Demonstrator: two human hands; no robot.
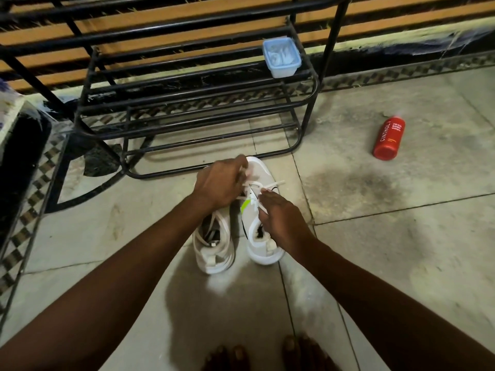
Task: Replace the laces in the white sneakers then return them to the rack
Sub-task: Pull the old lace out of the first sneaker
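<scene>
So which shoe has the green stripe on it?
The right sneaker, whose lace the left hand and right hand are pinching. It has a bright green stripe on its side; the left sneaker shows none.

The red bottle lying on the floor carries white lettering along its side: the brand "CINTHOL" in large capitals and, beside it nearer the cap, three smaller lines that seem to read "FOAM BODY WASH"

white sneakers: 2 | hands: 2 | rack: 1 | red bottle: 1 | blue box: 1 | feet: 2
</scene>
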